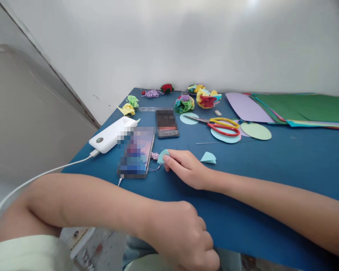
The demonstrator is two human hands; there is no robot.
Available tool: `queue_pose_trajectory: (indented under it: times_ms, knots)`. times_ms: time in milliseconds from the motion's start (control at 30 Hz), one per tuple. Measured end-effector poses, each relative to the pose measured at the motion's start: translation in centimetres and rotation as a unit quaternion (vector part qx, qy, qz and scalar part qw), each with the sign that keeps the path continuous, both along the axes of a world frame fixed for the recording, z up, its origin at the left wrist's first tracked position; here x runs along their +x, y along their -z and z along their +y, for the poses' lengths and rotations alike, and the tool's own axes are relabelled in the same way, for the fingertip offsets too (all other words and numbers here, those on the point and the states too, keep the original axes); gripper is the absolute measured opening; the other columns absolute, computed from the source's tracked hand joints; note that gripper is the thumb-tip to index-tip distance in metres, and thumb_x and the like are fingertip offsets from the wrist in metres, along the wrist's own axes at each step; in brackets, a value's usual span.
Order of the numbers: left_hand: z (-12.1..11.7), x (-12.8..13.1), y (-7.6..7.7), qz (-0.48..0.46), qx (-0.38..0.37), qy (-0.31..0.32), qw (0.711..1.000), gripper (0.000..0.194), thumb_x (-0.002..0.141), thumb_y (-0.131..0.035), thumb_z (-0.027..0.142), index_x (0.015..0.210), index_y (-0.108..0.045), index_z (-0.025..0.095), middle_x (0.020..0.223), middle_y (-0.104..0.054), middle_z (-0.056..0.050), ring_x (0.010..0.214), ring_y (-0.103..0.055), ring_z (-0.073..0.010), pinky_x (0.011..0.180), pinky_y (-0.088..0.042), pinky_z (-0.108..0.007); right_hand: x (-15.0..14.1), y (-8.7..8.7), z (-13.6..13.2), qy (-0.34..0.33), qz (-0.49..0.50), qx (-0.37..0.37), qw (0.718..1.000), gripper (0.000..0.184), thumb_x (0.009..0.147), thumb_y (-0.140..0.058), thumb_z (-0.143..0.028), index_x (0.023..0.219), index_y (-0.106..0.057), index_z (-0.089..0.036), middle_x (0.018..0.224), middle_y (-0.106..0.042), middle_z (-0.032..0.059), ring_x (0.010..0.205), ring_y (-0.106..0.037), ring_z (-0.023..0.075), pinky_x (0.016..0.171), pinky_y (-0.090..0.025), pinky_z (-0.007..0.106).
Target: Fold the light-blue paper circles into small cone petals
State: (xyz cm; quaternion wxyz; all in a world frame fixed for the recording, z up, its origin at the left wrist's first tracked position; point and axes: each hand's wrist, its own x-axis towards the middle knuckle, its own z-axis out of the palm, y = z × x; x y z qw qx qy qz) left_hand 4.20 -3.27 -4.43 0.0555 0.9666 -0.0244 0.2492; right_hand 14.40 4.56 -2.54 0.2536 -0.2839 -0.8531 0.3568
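Between the thumb and fingers of my right hand (188, 169) is a folded light blue paper wedge (161, 156), held above the table just right of a phone (137, 152). My left hand (186, 237) is closed in a fist at the table's front edge, back of the hand up; what is inside it, if anything, is hidden. A second folded light blue paper piece (208, 158) lies to the right of my right hand. A small pink crumpled piece (155, 156) sits behind the held wedge.
Scissors (222, 126) with yellow and red handles lie on paper circles (255, 130). Farther back are another phone (167, 123), several paper flowers (208, 99) and an eraser (217, 113). Coloured sheets (307, 107) lie at right. A white power bank (114, 134) and cable (45, 173) occupy the left.
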Motion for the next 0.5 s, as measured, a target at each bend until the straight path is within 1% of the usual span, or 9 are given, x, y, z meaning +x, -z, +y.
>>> queue_pose_trajectory:
  times_ms: [100, 200, 267, 367, 433, 500]
  knots:
    - [-0.13, -0.1, -0.33, 0.02, 0.014, 0.003, 1.0, 0.023, 0.075, -0.052, 0.02, 0.053, -0.048, 0.016, 0.048, -0.039, 0.002, 0.041, -0.042, -0.0121, 0.035, -0.024, -0.026, 0.09, -0.14, 0.02, -0.006, 0.0, 0.0, 1.0, 0.025, 0.091, -0.032, -0.02, 0.072, -0.048, -0.017, 0.069, -0.053, 0.0001, 0.063, -0.046, 0.0117, 0.06, -0.034, 0.025]
    - [-0.09, -0.15, -0.43, 0.029, 0.017, 0.005, 0.999, 0.021, 0.074, -0.053, 0.019, 0.053, -0.049, 0.015, 0.048, -0.039, 0.001, 0.041, -0.042, -0.0121, 0.035, -0.024, -0.026, 0.2, -0.29, 0.02, -0.026, 0.008, -0.006, 1.0, 0.022, 0.088, -0.031, -0.015, 0.073, -0.048, -0.017, 0.07, -0.053, -0.0003, 0.062, -0.045, 0.0114, 0.06, -0.034, 0.024]
    - [0.05, -0.13, -0.39, 0.012, 0.011, 0.008, 1.0, 0.022, 0.074, -0.054, 0.02, 0.053, -0.049, 0.016, 0.047, -0.039, 0.002, 0.041, -0.042, -0.0119, 0.034, -0.024, -0.026, 0.28, -0.29, -0.01, -0.031, 0.017, -0.011, 0.999, 0.024, 0.09, -0.031, -0.017, 0.071, -0.046, -0.017, 0.065, -0.05, -0.0015, 0.059, -0.043, 0.0108, 0.057, -0.033, 0.024]
    - [0.39, -0.13, -0.41, -0.028, -0.007, -0.003, 1.0, 0.028, 0.077, -0.052, 0.027, 0.052, -0.048, 0.016, 0.044, -0.038, 0.003, 0.038, -0.04, -0.0113, 0.033, -0.024, -0.026, 0.32, -0.06, -0.06, -0.007, 0.039, -0.007, 0.999, 0.031, 0.094, -0.03, -0.027, 0.066, -0.039, -0.018, 0.058, -0.043, -0.0035, 0.053, -0.037, 0.0096, 0.053, -0.03, 0.023]
    - [0.6, -0.21, -0.52, -0.01, 0.005, -0.03, 0.999, 0.03, 0.08, -0.051, 0.027, 0.052, -0.049, 0.016, 0.044, -0.04, 0.002, 0.038, -0.04, -0.0116, 0.034, -0.026, -0.027, 0.31, 0.19, -0.11, 0.006, 0.051, 0.019, 0.998, 0.032, 0.094, -0.032, -0.03, 0.064, -0.035, -0.019, 0.056, -0.039, -0.0044, 0.051, -0.033, 0.0087, 0.052, -0.029, 0.022]
    - [0.73, -0.35, -0.67, 0.03, 0.027, -0.044, 0.998, 0.027, 0.081, -0.05, 0.026, 0.056, -0.051, 0.016, 0.046, -0.044, 0.001, 0.039, -0.042, -0.0127, 0.035, -0.027, -0.028, 0.29, 0.42, -0.18, 0.011, 0.056, 0.05, 0.997, 0.032, 0.093, -0.035, -0.028, 0.063, -0.033, -0.019, 0.054, -0.036, -0.005, 0.049, -0.031, 0.008, 0.05, -0.027, 0.022]
